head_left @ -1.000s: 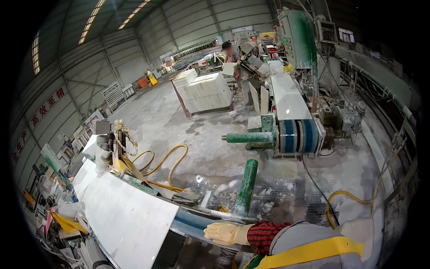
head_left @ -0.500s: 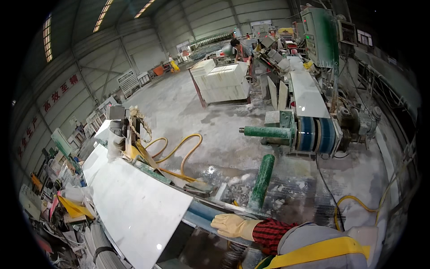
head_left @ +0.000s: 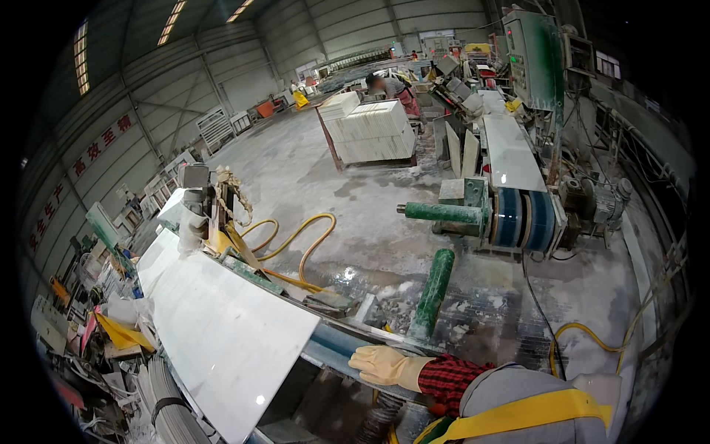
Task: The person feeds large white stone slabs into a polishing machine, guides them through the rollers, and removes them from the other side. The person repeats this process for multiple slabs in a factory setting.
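My right hand (head_left: 386, 366), in a cream rubber glove with a red-and-black checked cuff, reaches in from the lower right. Its fingers lie stretched out over the edge of a blue conveyor belt (head_left: 333, 351), and no object shows in them. To the left of the fingertips, apart from them, a large white stone slab (head_left: 229, 325) rests on the conveyor. Outside the picture is my left hand.
Beyond my hand a green roller (head_left: 433, 296) slants upward. A second conveyor with blue belts (head_left: 506, 218) carries another white slab (head_left: 510, 152). A yellow hose (head_left: 318, 244) curls on the wet floor. Farther off, a person (head_left: 392, 89) bends behind stacked white slabs (head_left: 373, 133).
The distant person has leaned lower and to the left behind the stack. My view has shifted slightly. My right hand stays in about the same place.
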{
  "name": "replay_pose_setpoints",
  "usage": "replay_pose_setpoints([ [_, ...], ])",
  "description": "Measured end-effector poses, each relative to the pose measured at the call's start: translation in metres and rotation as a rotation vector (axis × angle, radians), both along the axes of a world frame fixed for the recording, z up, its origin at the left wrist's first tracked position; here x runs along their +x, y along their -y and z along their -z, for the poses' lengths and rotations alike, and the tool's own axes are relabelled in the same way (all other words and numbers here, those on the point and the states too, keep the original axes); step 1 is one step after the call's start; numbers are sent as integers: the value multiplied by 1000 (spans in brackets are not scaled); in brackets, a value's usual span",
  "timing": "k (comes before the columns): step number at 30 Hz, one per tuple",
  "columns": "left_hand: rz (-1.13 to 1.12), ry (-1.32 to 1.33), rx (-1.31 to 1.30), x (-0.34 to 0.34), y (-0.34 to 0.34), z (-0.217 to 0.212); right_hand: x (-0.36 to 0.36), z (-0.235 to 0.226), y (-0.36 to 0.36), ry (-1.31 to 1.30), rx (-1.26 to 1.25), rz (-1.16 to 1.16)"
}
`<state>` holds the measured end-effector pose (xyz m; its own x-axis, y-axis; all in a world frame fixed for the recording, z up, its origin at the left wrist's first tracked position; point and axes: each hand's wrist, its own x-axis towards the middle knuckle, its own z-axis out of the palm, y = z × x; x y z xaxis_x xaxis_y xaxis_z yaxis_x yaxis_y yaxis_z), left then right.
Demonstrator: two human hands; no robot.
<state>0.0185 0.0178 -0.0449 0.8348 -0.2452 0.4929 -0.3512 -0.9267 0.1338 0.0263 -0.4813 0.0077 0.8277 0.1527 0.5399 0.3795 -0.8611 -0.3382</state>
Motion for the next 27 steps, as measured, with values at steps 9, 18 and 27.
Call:
replay_pose_setpoints([
  [9, -25, -32, -2, -3, -1, 2, -5, -4, 0, -3, -30, 18],
  [18, -21, -51, -46, -11, 6, -7, -8, -2, 0, -31, -45, 29],
  [27, -11, -81, -114, -14, 3, -4, -11, -3, 0, 1, -30, 23],
])
